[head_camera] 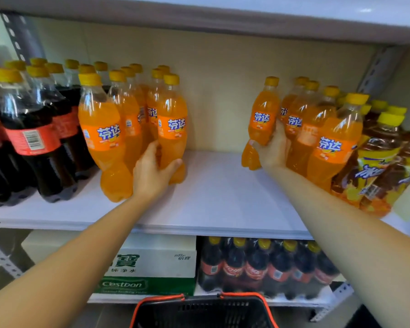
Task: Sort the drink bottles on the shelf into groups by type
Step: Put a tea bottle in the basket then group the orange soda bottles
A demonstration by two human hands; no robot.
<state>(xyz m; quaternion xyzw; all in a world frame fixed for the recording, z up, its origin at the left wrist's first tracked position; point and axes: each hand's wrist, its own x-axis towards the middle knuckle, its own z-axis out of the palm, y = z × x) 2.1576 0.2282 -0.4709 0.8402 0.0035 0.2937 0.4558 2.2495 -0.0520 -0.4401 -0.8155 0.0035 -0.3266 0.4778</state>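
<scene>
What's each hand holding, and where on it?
Left hand grips one yellow-capped orange soda bottle at its lower waist; right hand grips a second orange bottle likewise.

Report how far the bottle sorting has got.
Done: cola bottles grouped at left, tea bottles at right. In hand: left hand and right hand each grip one orange soda. Left: the left orange cluster and right orange cluster stand apart across bare shelf; merge them.

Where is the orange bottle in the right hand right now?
Head view, right of centre: the orange bottle is tilted in the right hand, at the left edge of the right-side orange group, beside the bare middle of the shelf.
</scene>
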